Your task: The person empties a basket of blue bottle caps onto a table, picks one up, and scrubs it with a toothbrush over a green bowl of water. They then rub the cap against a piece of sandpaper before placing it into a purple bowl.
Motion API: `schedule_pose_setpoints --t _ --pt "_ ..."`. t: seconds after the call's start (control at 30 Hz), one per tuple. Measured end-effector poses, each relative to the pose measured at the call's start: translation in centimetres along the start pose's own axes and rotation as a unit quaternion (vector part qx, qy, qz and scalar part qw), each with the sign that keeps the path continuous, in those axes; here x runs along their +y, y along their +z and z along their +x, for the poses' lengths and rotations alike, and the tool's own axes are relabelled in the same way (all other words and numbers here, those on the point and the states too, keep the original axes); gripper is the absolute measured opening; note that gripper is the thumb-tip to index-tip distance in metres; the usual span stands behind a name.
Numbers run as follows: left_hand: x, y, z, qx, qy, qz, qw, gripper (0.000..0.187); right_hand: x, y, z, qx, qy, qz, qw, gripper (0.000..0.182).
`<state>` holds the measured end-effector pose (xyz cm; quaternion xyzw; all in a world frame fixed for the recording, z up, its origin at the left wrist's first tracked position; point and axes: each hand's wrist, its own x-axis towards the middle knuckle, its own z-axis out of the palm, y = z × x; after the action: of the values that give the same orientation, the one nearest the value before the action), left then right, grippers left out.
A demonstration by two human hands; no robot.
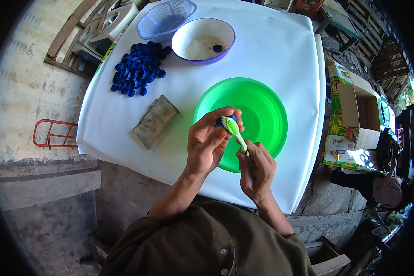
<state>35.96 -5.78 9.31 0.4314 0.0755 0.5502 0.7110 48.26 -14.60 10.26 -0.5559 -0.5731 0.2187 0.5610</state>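
Note:
Between the fingers of my left hand (209, 138) is a dark blue bottle cap (219, 122), partly hidden by the fingertips. My right hand (258, 171) is closed around the handle of a green and white toothbrush (233, 129). Its bristle head is at the cap, and they seem to touch. Both hands are above the near left part of a bright green basin (276, 124). At the upper left lies a pile of blue caps (140, 66). Behind it a white bowl with a purple rim (202, 27) contains cloudy liquid and one blue cap (217, 48).
A worn grey block (155, 120) lies on the white-covered table (170, 152), left of the basin. A translucent blue basket (163, 20) stands at the back, beside the bowl. Off the table's right side are an opened cardboard box (361, 108) and printed packaging (338, 138).

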Motion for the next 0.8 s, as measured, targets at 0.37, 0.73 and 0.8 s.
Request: schedule_pose_setpoints --t 0.37,0.73,0.8 --pt "1.7 -0.7 0.3 -0.013 -0.092 0.050 0.994 0.063 -0.1 -0.3 -0.6 -0.014 0.019 0.021 0.999 0.035" --pt "0.8 -0.2 0.5 0.029 -0.067 -0.114 0.991 0.057 0.0 0.0 -1.1 -0.012 0.029 0.034 0.999 0.034" --pt "0.2 -0.1 0.0 0.061 -0.059 -0.138 0.987 0.050 0.1 0.2 -0.9 -0.008 0.024 0.022 0.999 0.034"
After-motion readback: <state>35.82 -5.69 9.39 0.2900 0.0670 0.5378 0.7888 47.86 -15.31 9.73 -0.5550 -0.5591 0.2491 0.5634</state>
